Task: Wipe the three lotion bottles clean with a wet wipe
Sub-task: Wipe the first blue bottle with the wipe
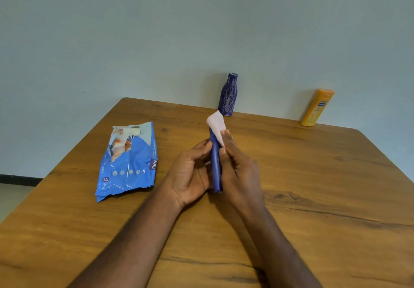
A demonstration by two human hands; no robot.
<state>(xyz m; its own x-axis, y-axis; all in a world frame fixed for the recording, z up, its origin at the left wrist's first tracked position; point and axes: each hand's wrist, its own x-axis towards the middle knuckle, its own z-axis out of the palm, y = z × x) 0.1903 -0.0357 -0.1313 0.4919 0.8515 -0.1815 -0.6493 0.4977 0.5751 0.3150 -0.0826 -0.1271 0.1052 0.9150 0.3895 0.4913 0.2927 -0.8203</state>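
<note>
Holding the blue bottle [215, 166] steady, your left hand [190, 175] grips it so your right fingers [226, 141] pinch the wet wipe [216, 121] at its 12 o'clock end.

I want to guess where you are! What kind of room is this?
Probably a plain room at home: a wooden table pushed against a bare painted wall, with lotion bottles and a wet-wipe pack.

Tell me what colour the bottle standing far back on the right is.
The bottle is yellow-orange with a small blue logo, seen in the head view.
</note>
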